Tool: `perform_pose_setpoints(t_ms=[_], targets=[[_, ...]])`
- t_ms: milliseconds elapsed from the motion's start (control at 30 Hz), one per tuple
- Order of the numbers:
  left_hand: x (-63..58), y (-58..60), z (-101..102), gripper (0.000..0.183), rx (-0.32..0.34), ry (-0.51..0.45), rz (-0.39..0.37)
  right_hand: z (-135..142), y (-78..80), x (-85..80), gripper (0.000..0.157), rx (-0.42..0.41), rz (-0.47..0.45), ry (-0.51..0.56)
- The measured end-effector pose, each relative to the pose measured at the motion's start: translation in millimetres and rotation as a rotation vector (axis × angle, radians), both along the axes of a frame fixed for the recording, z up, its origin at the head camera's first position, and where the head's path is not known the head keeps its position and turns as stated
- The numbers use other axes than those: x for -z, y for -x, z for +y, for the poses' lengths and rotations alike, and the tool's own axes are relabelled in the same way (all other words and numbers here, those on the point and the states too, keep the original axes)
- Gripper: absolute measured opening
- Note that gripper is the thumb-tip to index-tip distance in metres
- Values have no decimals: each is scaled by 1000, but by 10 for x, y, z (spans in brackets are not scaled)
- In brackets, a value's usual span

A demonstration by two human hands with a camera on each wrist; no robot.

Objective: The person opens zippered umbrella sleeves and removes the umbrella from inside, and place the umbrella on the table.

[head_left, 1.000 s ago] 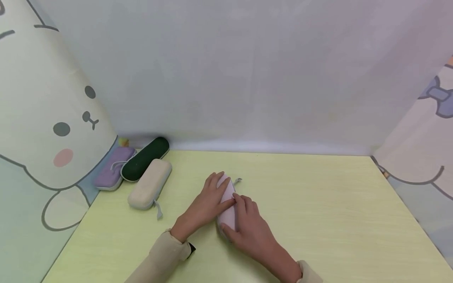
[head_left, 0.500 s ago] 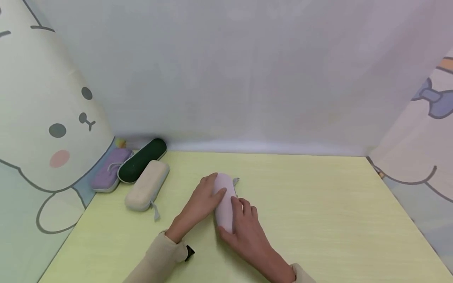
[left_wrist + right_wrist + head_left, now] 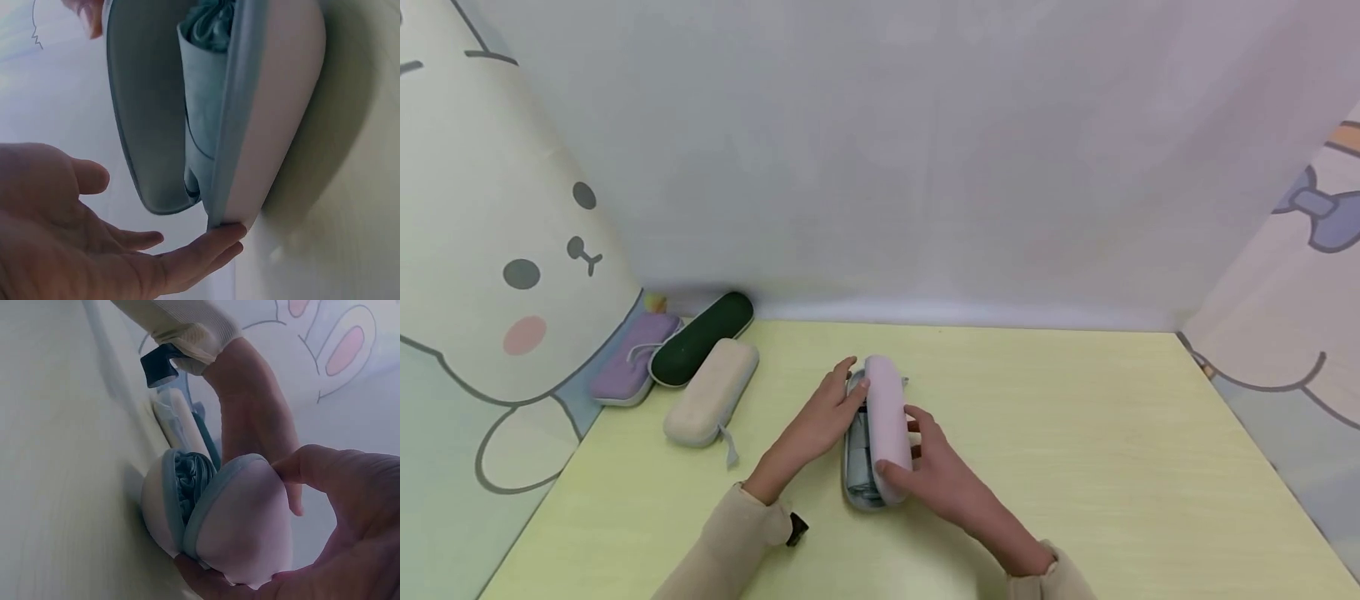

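A pale pink zip case (image 3: 889, 425) lies partly open on the table, its lid tilted up toward the right. Inside it, a rolled grey-green fabric bundle (image 3: 206, 100), which looks like a compact folded umbrella, sits in the bottom half. My right hand (image 3: 943, 475) holds the lid, thumb at the near end and fingers along the right side. At the far left end of the case is my left hand (image 3: 820, 421); in the left wrist view its straight fingers (image 3: 206, 250) touch the end of the bottom shell. A small grey zip tassel shows beyond the lid.
To the left lie a cream case (image 3: 713, 393) with a grey tassel, a dark green case (image 3: 703, 339) and a purple case (image 3: 632, 360), close together. A pale curtain (image 3: 925, 167) hangs behind the table (image 3: 1112, 450). A dark band (image 3: 797, 529) is at my left sleeve.
The pink case was closed between both hands; its lid has now swung up to the right, held by my right hand, showing the grey-green bundle. My left hand has drawn back slightly left.
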State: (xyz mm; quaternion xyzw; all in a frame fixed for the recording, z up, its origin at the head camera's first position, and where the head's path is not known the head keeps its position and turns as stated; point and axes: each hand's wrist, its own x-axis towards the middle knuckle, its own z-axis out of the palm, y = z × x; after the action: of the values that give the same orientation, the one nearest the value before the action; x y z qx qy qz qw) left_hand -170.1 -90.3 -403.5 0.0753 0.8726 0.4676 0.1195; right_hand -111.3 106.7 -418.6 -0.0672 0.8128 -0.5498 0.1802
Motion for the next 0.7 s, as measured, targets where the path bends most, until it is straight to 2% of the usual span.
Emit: perform_pose_setpoints(t_ms=[133, 233, 467, 600, 700], targets=[[-13, 5, -2, 59, 33, 16, 16, 88, 54, -45, 92, 1, -96, 57], [-19, 2, 3, 53, 58, 61, 28, 137, 75, -85, 94, 6, -148, 73], [-3, -14, 47, 51, 68, 176, 84, 192, 85, -113, 96, -19, -180, 72], [-1, -86, 117, 55, 39, 328, 187, 217, 94, -121, 93, -42, -200, 111], [10, -171, 186, 60, 49, 465, 267, 248, 117, -117, 90, -62, -228, 153]])
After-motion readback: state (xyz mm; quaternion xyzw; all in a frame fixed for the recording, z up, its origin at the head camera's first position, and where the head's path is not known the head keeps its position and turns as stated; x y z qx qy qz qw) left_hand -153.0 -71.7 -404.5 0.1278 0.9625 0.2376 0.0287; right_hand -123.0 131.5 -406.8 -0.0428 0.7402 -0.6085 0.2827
